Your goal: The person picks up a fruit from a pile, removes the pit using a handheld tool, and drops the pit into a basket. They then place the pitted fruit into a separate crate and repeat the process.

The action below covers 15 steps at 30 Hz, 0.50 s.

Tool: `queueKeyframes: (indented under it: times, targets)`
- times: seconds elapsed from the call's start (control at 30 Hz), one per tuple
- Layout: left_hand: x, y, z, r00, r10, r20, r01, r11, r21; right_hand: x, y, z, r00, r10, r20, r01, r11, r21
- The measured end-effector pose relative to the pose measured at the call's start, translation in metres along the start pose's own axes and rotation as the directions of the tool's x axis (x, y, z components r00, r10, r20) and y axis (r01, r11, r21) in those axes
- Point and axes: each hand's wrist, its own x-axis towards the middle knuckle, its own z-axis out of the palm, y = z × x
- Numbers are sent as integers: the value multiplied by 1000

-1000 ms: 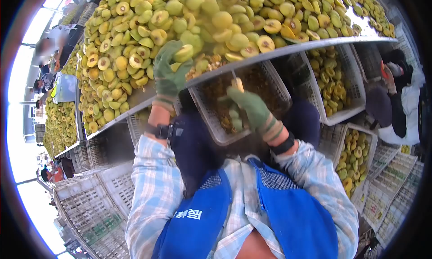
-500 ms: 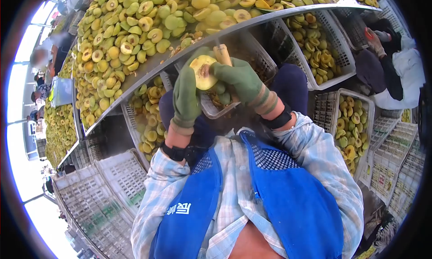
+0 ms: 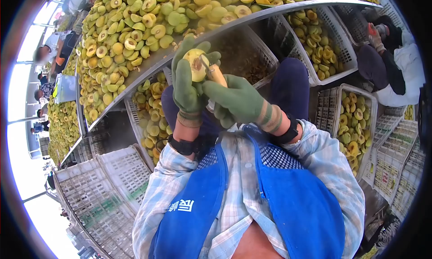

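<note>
Both my hands wear green knitted gloves with striped cuffs. My left hand (image 3: 186, 85) is closed around a halved yellow-green fruit (image 3: 195, 64), cut face toward me, brown at its centre. My right hand (image 3: 238, 97) grips a wooden-handled pitting knife (image 3: 218, 74). Its curved metal tip touches the fruit's cut face near the brown centre. Beneath my hands stands a plastic crate (image 3: 265, 49) with brown bits in it.
A table with a raised metal edge (image 3: 148, 75) holds a heap of halved fruit (image 3: 117, 47). Crates of fruit pieces stand at my left (image 3: 150, 119) and right (image 3: 315, 47). Stacked crates (image 3: 101, 187) are lower left. A co-worker's gloved hand (image 3: 375, 38) shows at right.
The pitting knife has turned from upright, its wooden handle end up, to its metal tip meeting the fruit. My right hand has moved lower, and the fruit slightly up and left.
</note>
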Motion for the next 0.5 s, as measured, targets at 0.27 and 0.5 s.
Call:
queueKeyframes:
  times: [0.27,0.5]
  targets:
    - [-1,0,3,999,33,16,-33,999,25,2,5,0,998,55,27,-56,998,3]
    - [-3,-1,0,1000,5,5,-5,999,40,1,5,-3,993,102,64,-100,994,-32]
